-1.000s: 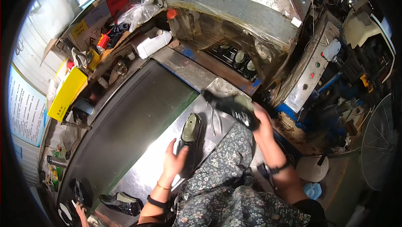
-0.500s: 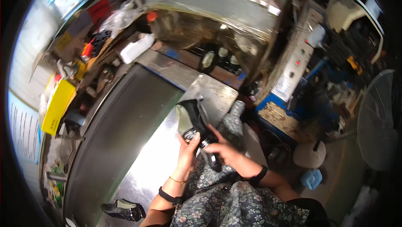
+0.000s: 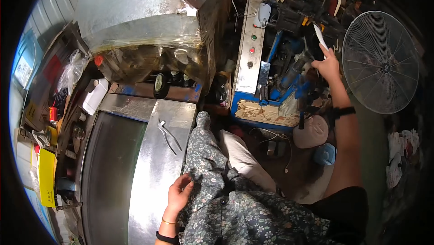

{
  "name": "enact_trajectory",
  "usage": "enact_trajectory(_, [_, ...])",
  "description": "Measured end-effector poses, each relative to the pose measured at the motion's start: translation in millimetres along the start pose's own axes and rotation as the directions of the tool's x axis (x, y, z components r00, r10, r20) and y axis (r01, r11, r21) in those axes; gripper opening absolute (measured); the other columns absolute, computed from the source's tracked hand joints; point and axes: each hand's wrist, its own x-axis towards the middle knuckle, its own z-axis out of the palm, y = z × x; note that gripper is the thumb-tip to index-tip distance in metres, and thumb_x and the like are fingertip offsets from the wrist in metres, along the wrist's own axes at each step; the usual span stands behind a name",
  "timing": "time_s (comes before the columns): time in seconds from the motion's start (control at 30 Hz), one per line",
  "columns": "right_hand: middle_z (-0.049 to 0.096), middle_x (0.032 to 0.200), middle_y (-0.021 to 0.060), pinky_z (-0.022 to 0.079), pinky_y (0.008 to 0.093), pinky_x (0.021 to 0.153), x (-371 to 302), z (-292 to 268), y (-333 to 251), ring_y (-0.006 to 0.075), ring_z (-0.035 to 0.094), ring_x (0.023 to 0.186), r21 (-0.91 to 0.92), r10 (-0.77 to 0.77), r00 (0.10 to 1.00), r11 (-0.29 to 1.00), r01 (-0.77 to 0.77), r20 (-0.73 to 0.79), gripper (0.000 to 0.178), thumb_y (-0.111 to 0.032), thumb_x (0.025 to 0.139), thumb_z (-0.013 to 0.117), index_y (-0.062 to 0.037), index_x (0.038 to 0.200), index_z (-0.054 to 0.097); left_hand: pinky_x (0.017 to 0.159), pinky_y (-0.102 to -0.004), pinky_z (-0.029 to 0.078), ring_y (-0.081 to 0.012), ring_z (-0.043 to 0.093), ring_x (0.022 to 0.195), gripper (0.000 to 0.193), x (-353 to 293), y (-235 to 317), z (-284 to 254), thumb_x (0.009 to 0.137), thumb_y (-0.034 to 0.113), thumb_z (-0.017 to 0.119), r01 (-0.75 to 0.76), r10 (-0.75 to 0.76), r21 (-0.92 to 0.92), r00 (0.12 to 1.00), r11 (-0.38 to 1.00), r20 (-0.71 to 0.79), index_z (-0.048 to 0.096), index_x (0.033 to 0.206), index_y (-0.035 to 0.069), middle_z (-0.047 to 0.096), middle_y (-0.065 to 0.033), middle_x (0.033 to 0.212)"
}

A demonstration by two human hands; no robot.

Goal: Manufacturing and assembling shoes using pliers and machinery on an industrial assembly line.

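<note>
My right hand [image 3: 327,66] is stretched far out to the right, at a blue machine [image 3: 289,71], and is closed on a thin white strip [image 3: 320,37] that points up from the fingers. My left hand [image 3: 178,195] rests with fingers spread on my floral-clothed leg [image 3: 212,177], at the edge of the shiny metal table [image 3: 153,177]. A pair of metal pliers [image 3: 169,134] lies on that table, above the left hand.
A large foil-wrapped machine [image 3: 140,19] stands behind the table. A grey control box [image 3: 251,46] with buttons is fixed beside the blue machine. A round wire fan [image 3: 382,61] stands at the right. Clutter and a yellow box [image 3: 45,177] fill the left shelf.
Both hands held a dark shoe over the table before. Now the shoe is out of view, my right hand has reached out to the blue machine, and my left hand lies on my leg.
</note>
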Motion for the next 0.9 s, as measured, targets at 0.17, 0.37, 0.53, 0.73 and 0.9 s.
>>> enact_trajectory(0.17, [0.038, 0.149, 0.0183, 0.043, 0.039, 0.102, 55, 6, 52, 0.0345, 0.053, 0.123, -0.127, 0.016, 0.992, 0.992, 0.001, 0.127, 0.085, -0.027, 0.055, 0.074, -0.0285, 0.138, 0.053, 0.086, -0.027, 0.05, -0.0141, 0.062, 0.099, 0.043, -4, 1, -3, 0.091, 0.011, 0.067, -0.031, 0.027, -0.08, 0.998, 0.996, -0.051, 0.053, 0.128, -0.005, 0.068, -0.0102, 0.109])
enact_trajectory(0.37, [0.057, 0.127, 0.021, 0.045, 0.0372, 0.098, 70, -9, 40, 0.0318, 0.056, 0.117, 0.007, -0.033, 0.908, 0.999, 0.033, 0.417, 0.091, -0.025, 0.049, 0.075, -0.014, 0.137, 0.054, 0.088, -0.0291, 0.05, -0.0181, 0.064, 0.102, 0.042, -3, 20, 13, 0.091, 0.011, 0.067, -0.081, 0.086, 0.102, 0.996, 0.991, -0.039, 0.054, 0.126, -0.006, 0.067, -0.0142, 0.112])
enact_trajectory(0.53, [0.038, 0.146, 0.0203, 0.043, 0.0496, 0.099, 6, 28, 20, 0.0489, 0.044, 0.124, -0.265, 0.014, 0.981, 0.964, 0.038, 0.192, 0.086, -0.051, 0.066, 0.076, -0.0295, 0.143, 0.044, 0.088, -0.0301, 0.051, -0.0209, 0.066, 0.104, 0.041, -7, 24, 23, 0.089, 0.014, 0.068, -0.091, 0.085, 0.154, 0.995, 0.984, 0.049, 0.057, 0.124, -0.003, 0.068, -0.015, 0.112])
enact_trajectory(0.73, [0.036, 0.147, 0.0238, 0.039, 0.0513, 0.101, -10, 42, 23, 0.0498, 0.047, 0.118, -0.194, -0.011, 0.998, 0.981, 0.024, 0.068, 0.073, -0.047, 0.076, 0.07, -0.0297, 0.143, 0.045, 0.084, -0.0322, 0.053, -0.0264, 0.068, 0.101, 0.041, -9, 31, 28, 0.089, 0.021, 0.068, -0.119, 0.092, 0.324, 0.991, 0.939, 0.1, 0.059, 0.123, 0.0, 0.068, -0.0175, 0.113])
enact_trajectory(0.9, [0.04, 0.143, 0.0263, 0.036, 0.0494, 0.103, 0, 30, 17, 0.0419, 0.054, 0.116, -0.233, -0.125, 0.992, 0.964, 0.125, 0.017, 0.072, -0.043, 0.074, 0.068, -0.0272, 0.142, 0.047, 0.084, -0.0349, 0.053, -0.0305, 0.067, 0.101, 0.039, -7, 46, 24, 0.09, 0.024, 0.066, -0.15, 0.102, 0.417, 0.985, 0.896, 0.137, 0.06, 0.123, 0.002, 0.067, -0.0174, 0.112])
